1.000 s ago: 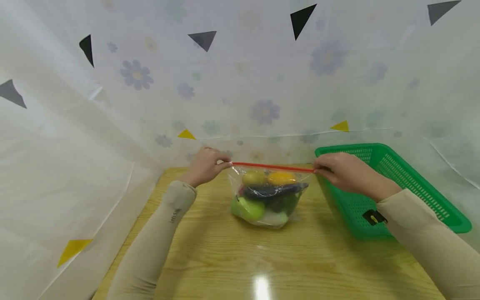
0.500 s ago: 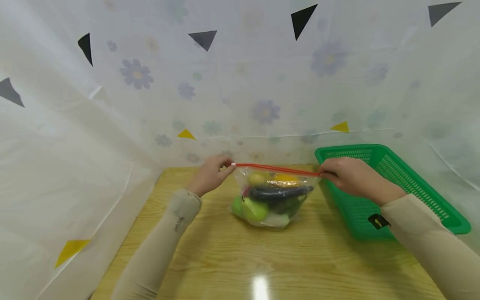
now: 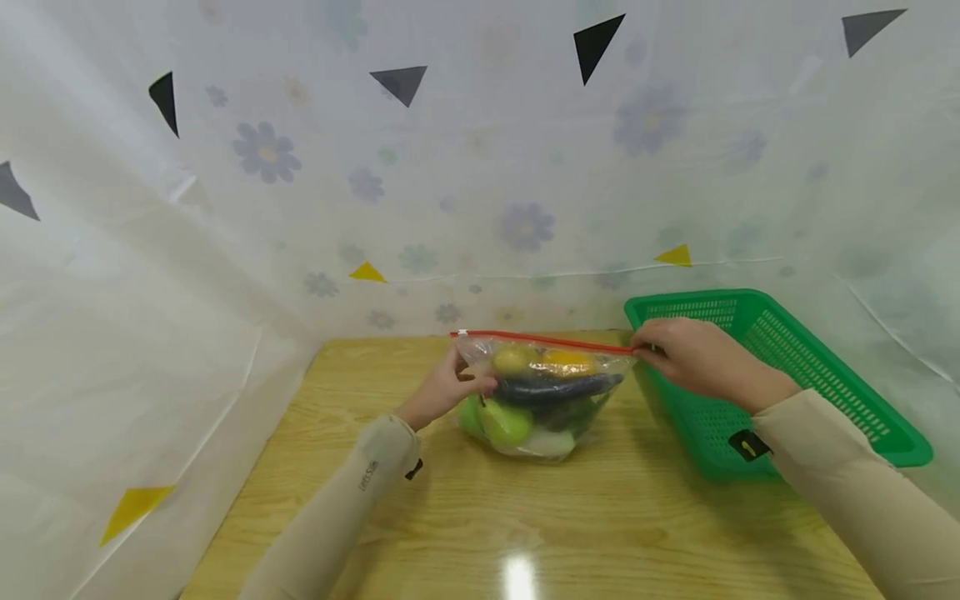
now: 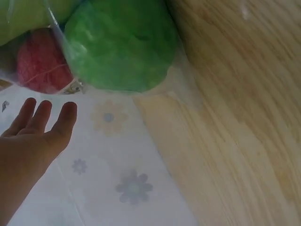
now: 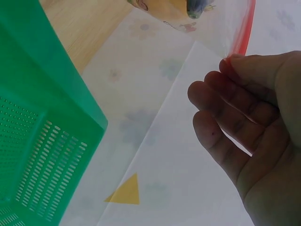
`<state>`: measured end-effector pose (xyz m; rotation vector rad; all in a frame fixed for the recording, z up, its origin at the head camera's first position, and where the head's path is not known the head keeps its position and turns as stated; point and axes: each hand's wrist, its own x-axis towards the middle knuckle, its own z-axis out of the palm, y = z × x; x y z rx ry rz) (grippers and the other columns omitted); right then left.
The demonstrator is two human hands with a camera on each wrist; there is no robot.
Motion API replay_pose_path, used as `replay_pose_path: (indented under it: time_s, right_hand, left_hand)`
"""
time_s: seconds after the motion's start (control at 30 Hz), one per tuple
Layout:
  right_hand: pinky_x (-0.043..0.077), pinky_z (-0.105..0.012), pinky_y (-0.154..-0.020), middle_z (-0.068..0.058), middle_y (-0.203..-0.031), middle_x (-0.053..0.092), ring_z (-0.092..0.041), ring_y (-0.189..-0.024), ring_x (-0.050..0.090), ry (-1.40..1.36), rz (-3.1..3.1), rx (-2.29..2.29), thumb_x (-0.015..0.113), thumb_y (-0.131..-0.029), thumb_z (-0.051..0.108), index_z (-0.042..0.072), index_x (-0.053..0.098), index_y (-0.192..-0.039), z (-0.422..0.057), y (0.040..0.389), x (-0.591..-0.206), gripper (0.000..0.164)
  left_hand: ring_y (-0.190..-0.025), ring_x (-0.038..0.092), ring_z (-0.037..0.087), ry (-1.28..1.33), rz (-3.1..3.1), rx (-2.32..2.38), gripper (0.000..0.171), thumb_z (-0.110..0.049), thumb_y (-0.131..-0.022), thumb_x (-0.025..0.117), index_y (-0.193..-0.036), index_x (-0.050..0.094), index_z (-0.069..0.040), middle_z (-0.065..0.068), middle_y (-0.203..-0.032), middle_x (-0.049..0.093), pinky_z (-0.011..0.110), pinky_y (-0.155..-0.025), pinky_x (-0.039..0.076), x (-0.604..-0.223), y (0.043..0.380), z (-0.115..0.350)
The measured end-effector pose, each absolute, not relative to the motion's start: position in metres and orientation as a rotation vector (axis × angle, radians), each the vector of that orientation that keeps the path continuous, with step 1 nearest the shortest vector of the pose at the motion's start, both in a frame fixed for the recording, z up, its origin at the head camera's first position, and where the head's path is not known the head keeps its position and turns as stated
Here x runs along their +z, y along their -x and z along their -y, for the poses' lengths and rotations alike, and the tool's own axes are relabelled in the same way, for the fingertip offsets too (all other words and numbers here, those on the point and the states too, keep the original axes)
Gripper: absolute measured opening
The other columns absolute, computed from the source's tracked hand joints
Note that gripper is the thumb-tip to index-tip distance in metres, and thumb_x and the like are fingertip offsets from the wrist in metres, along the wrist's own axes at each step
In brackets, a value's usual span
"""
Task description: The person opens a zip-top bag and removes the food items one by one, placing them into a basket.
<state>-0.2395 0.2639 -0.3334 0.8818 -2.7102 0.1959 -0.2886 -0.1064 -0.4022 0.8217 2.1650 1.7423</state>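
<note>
Your right hand (image 3: pixel 690 354) is pinching zip's (image 3: pixel 555 340) right end; your left hand (image 3: pixel 441 393), fingers loosely spread, is sitting just below slider (image 3: pixel 462 333). Bag (image 3: pixel 609 363) is resting between hands, zip running left-right.

The table (image 3: pixel 585 533) has a shiny, yellowish wood top. The bag (image 3: pixel 547 339) appears to rest on it, and the basket (image 3: pixel 690 417) stands at right.

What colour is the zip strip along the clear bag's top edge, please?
The zip strip is red, seen best in the head view.
</note>
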Motion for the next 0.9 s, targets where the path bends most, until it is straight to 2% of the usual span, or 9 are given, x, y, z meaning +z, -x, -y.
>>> replay_pose_path:
  time_s: [0.07, 0.2, 0.33, 0.43, 0.53, 0.67, 0.77, 0.9]
  right_hand:
    - [0.054, -0.039, -0.061, 0.001, -0.090, 0.068, -0.012, -0.075, 0.059, -0.879, 2.717, 0.196, 0.068, -0.088, 0.017, 0.015, 0.071, -0.094, -0.263, 0.240, -0.334, 0.007]
    - [0.054, -0.041, -0.064, -0.002, -0.094, 0.068, -0.015, -0.079, 0.060, -0.885, 2.730, 0.207, 0.067, -0.090, 0.016, 0.013, 0.071, -0.099, -0.262, 0.240, -0.335, 0.011]
    - [0.055, -0.041, -0.065, -0.002, -0.095, 0.068, -0.015, -0.081, 0.060, -0.893, 2.727, 0.217, 0.066, -0.090, 0.015, 0.012, 0.070, -0.100, -0.259, 0.241, -0.335, 0.011]
    - [0.055, -0.040, -0.064, -0.001, -0.093, 0.067, -0.014, -0.078, 0.059, -0.902, 2.723, 0.222, 0.066, -0.090, 0.015, 0.014, 0.070, -0.098, -0.256, 0.242, -0.336, 0.009]
    - [0.054, -0.039, -0.063, 0.000, -0.092, 0.067, -0.012, -0.076, 0.058, -0.915, 2.723, 0.221, 0.065, -0.091, 0.016, 0.015, 0.070, -0.097, -0.253, 0.244, -0.337, 0.008]
    - [0.055, -0.040, -0.065, 0.001, -0.092, 0.068, -0.012, -0.076, 0.058, -0.931, 2.719, 0.223, 0.065, -0.091, 0.016, 0.015, 0.070, -0.097, -0.249, 0.247, -0.335, 0.008]
    - [0.055, -0.041, -0.067, 0.000, -0.094, 0.068, -0.013, -0.079, 0.058, -0.959, 2.713, 0.243, 0.065, -0.091, 0.015, 0.015, 0.071, -0.099, -0.243, 0.247, -0.333, 0.010]
    - [0.054, -0.038, -0.068, 0.001, -0.101, 0.066, -0.011, -0.084, 0.055, -1.029, 2.672, 0.284, 0.065, -0.091, 0.016, 0.016, 0.069, -0.109, -0.229, 0.246, -0.329, 0.019]
  left_hand:
    - [-0.110, 0.051, 0.022, -0.845, -2.177, 1.688, 0.066, -0.020, -0.086, 0.072, -0.139, 0.034, -0.014, 0.009, -0.130, 0.047, 0.049, -0.090, 0.047, -0.404, 0.285, 0.102]
    - [-0.114, 0.049, 0.016, -0.816, -2.237, 1.632, 0.076, -0.028, -0.079, 0.078, -0.141, 0.034, -0.024, 0.004, -0.133, 0.046, 0.052, -0.096, 0.042, -0.410, 0.287, 0.094]
    - [-0.126, 0.035, 0.008, -0.791, -2.227, 1.639, 0.098, -0.030, -0.074, 0.082, -0.149, 0.019, -0.031, -0.005, -0.150, 0.029, 0.046, -0.105, 0.035, -0.423, 0.294, 0.088]
    - [-0.130, 0.026, 0.004, -0.859, -2.132, 1.688, 0.108, -0.021, -0.073, 0.083, -0.151, 0.009, -0.030, -0.008, -0.155, 0.017, 0.041, -0.107, 0.031, -0.427, 0.297, 0.083]
    - [-0.130, 0.030, 0.009, -0.983, -2.019, 1.737, 0.103, -0.010, -0.073, 0.082, -0.152, 0.016, -0.019, -0.001, -0.154, 0.023, 0.039, -0.106, 0.032, -0.424, 0.297, 0.080]
    - [-0.124, 0.042, 0.017, -1.118, -1.940, 1.732, 0.080, -0.001, -0.076, 0.078, -0.142, 0.034, -0.003, 0.010, -0.143, 0.041, 0.037, -0.103, 0.038, -0.414, 0.295, 0.077]
    - [-0.116, 0.050, 0.018, -1.125, -1.998, 1.676, 0.063, -0.003, -0.078, 0.077, -0.134, 0.046, -0.004, 0.007, -0.133, 0.053, 0.035, -0.098, 0.044, -0.409, 0.291, 0.079]
    - [-0.109, 0.054, 0.013, -1.043, -2.157, 1.582, 0.056, -0.016, -0.078, 0.079, -0.127, 0.053, -0.013, -0.001, -0.124, 0.060, 0.036, -0.093, 0.048, -0.411, 0.289, 0.083]
